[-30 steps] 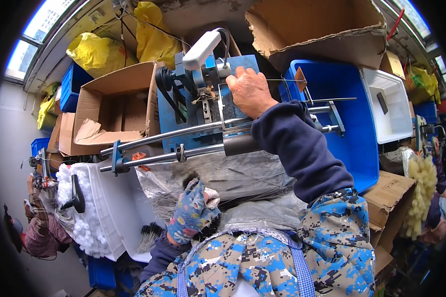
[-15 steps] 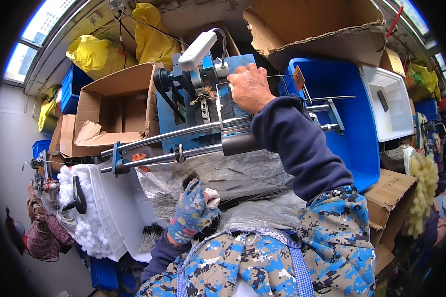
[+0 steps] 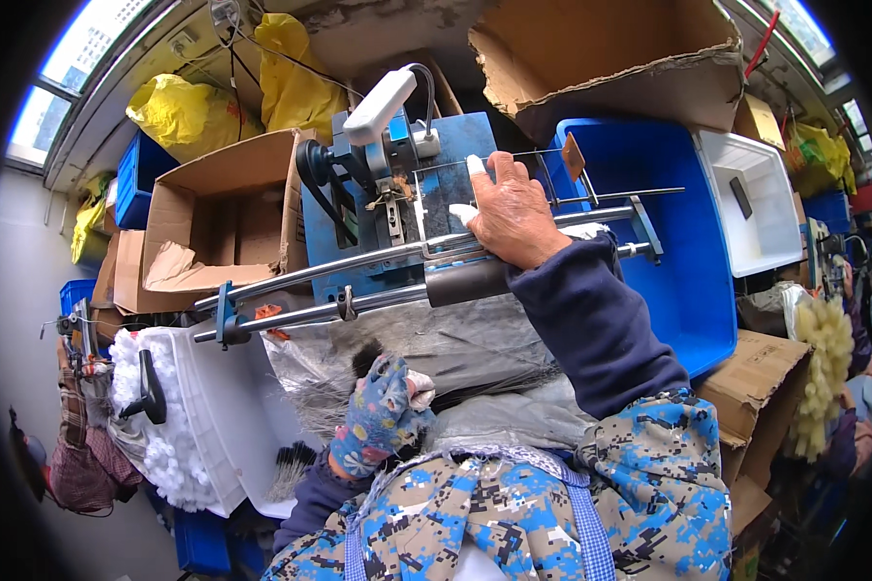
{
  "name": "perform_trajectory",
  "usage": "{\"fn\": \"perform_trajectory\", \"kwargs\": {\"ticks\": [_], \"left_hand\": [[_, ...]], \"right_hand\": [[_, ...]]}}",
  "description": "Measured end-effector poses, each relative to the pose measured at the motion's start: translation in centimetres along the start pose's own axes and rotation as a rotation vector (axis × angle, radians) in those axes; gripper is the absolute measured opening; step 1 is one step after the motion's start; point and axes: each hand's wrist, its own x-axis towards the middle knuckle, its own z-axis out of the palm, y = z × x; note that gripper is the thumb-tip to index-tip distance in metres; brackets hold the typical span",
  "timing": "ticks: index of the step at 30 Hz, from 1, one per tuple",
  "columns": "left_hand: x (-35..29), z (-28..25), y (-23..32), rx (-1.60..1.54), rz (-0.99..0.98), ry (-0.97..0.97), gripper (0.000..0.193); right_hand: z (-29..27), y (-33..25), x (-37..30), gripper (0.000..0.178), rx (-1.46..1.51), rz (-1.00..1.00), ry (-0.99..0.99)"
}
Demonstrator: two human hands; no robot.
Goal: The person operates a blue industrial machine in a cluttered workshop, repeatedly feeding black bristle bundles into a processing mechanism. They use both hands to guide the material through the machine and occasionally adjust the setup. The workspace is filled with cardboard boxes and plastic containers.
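Hanging over the right side of a worn blue metal bench machine (image 3: 383, 160), bare right hand (image 3: 515, 208): grip wide, white-wrapped thumb and forefinger tips apart. Machine: scuffed blue plate (image 3: 467, 136), black pulley (image 3: 315, 163) at left, silvery central clamp (image 3: 393, 218); stands between open brown cardboard box (image 3: 291, 208) and blue plastic tub (image 3: 683, 281). Polished steel rails (image 3: 291, 318) cross its front. Left hand (image 3: 380, 412), blue floral glove (image 3: 370, 416), half-curled beside black bristle tuft (image 3: 366, 356); cannot tell whether holding.
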Motion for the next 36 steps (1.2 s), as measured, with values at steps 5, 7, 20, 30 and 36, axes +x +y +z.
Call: {"fn": "perform_trajectory", "kwargs": {"ticks": [5,7,20,30,36], "left_hand": [[-0.7,-0.1,-0.1,-0.001,-0.061,0.014,0.018],[-0.7,0.0,0.0,0.01,-0.05,0.009,0.018],[-2.2,-2.7,0.0,0.131,-0.052,0.109,0.023],[-11.9,-6.4,-4.0,0.559,-0.346,0.346,0.019],[-12.1,-7.0,-2.5,0.731,-0.42,0.116,0.062]], "right_hand": [[1.3,-1.3,0.4,0.057,0.0,-0.024,0.014],[2.1,-2.4,0.8,0.059,-0.012,-0.054,0.041],[1.7,-4.0,1.3,0.062,-0.016,-0.147,-0.055],[-1.9,3.3,2.9,0.026,-0.213,-0.136,0.243],[-2.2,3.1,3.0,0.012,-0.478,-0.119,-0.097]]}}
